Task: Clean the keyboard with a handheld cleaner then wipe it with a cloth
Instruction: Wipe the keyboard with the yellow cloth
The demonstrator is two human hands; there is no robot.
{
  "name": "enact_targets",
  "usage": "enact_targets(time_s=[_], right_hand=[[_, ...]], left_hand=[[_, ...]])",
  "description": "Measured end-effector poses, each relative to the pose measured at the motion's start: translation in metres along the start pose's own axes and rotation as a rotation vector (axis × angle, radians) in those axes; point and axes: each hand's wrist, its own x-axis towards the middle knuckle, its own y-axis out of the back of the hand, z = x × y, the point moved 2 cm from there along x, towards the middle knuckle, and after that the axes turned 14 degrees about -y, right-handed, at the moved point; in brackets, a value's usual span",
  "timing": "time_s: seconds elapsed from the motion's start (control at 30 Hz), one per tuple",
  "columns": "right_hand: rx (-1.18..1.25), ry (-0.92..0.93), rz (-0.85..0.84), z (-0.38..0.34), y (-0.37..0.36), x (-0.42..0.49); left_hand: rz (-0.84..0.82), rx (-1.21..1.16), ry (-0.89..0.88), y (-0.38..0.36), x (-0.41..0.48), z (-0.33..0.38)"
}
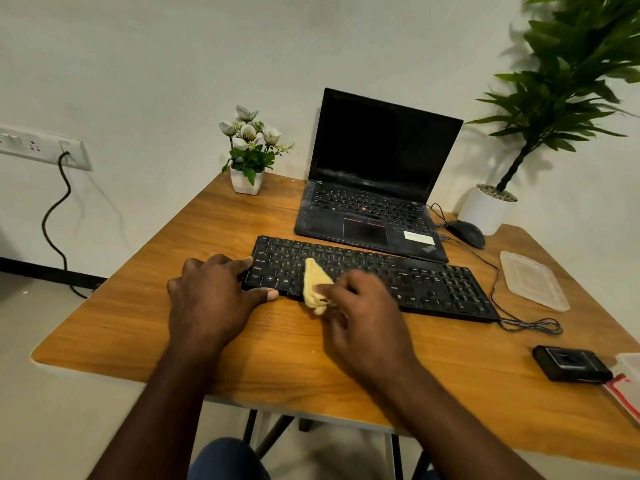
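left grip (211,292) is clasping the keyboard (433,285) at its left end | right grip (363,313) is pinching the cloth (315,278), pressing it on keys just beside the left grip

Wood-grain table (242,358) — matt black plastic keyboard (433,289), soft yellow cloth (313,278)

Plain white wall (173,64) well beyond the grip. Far left of it, a white switch-and-socket plate (41,147) on that wall, black cable (44,225) trailing down to the pale grey floor (52,410). Beneath the grip, the brown wood-grain tabletop (242,358), dark metal legs (250,426) below. Soft, even light.
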Motion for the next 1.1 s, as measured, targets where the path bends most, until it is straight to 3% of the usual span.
enact_targets(time_s=[0.1, 0.23, 0.3, 0.37, 0.43, 0.5, 0.57, 0.83, 0.97, 1.1], right_hand=[[-0.025, 0.02, -0.042, -0.011, -0.006, 0.0], [-0.164, -0.199, -0.084, 0.025, 0.026, 0.013], [-0.143, -0.266, -0.012, 0.026, 0.033, 0.028], [-0.008, -0.181, 0.019, 0.0, 0.021, 0.039], [0.067, 0.037, -0.035, -0.042, -0.007, 0.041], [0.032, 0.247, -0.076, -0.073, -0.034, 0.046], [-0.012, 0.291, -0.057, -0.082, -0.046, 0.067], [-0.091, 0.026, -0.12, -0.048, -0.043, 0.138], [-0.113, -0.003, -0.118, -0.032, -0.038, 0.142], [-0.235, -0.096, -0.086, 0.006, -0.026, 0.139]], left_hand=[[-0.002, 0.006, 0.004, 0.002, 0.0, 0.002], [0.002, 0.002, -0.009, 0.001, 0.0, 0.001], [-0.003, -0.001, -0.007, 0.002, 0.0, 0.0], [-0.021, 0.0, -0.002, 0.001, 0.0, 0.001], [-0.025, 0.003, -0.012, 0.002, -0.001, 0.001], [-0.003, 0.016, -0.026, 0.004, -0.001, 0.001], [-0.002, 0.024, -0.016, 0.004, -0.001, -0.001], [-0.007, 0.037, 0.006, -0.003, 0.005, -0.004], [-0.073, 0.115, -0.17, -0.007, 0.005, 0.01], [-0.109, 0.138, -0.185, -0.008, 0.005, 0.01]])
